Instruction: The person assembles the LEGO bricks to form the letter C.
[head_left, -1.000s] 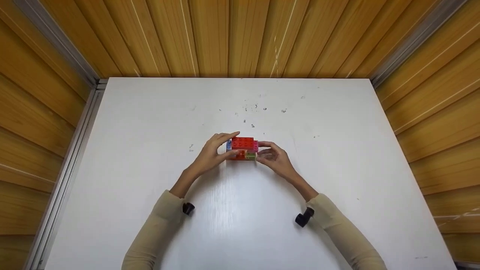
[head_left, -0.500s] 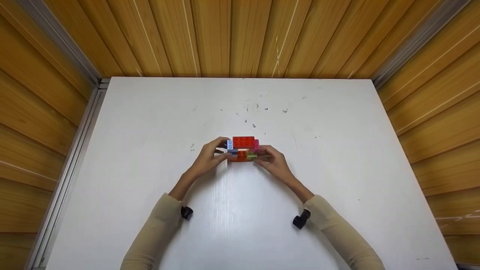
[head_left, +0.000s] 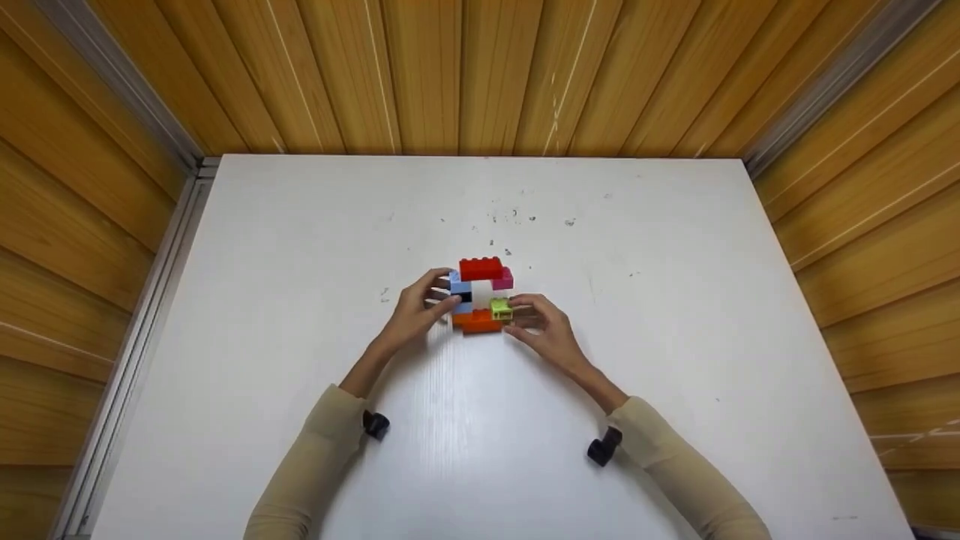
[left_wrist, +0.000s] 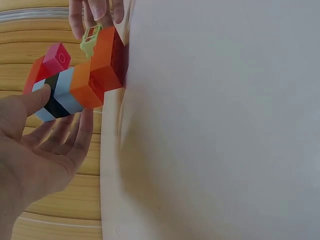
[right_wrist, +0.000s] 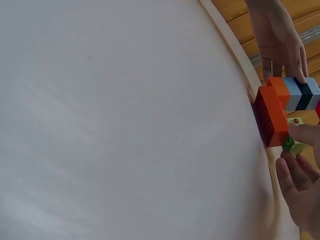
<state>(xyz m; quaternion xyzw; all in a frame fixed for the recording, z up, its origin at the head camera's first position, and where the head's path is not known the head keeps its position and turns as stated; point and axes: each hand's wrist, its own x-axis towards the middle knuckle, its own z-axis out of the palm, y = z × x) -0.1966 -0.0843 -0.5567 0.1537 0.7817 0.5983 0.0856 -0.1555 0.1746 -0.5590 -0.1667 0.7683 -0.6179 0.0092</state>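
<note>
Toy building bricks form an open frame in the head view. A red brick (head_left: 481, 268) lies across the top, with a pink brick (head_left: 503, 279) under its right end. Light blue bricks (head_left: 460, 286) and a black brick (head_left: 465, 297) stack up the left side, on an orange base (head_left: 480, 322). My left hand (head_left: 417, 306) grips this stack, its thumb on the black brick in the left wrist view. At the base's right end stands a green brick (head_left: 501, 308), apart from the pink one above. My right hand (head_left: 549, 327) holds the green brick between thumb and fingers.
A white table (head_left: 315, 247) with dark scuff marks lies under the bricks. Wood-patterned panels (head_left: 420, 75) rise along its back and sides, with metal rails (head_left: 150, 315) at the left corner. Small black devices (head_left: 377, 425) sit at both cuffs.
The brick frame has tilted, so its front and the gap in its middle now show. My left fingers have shifted off the top to the left side; my right fingers have moved down to the green brick.
</note>
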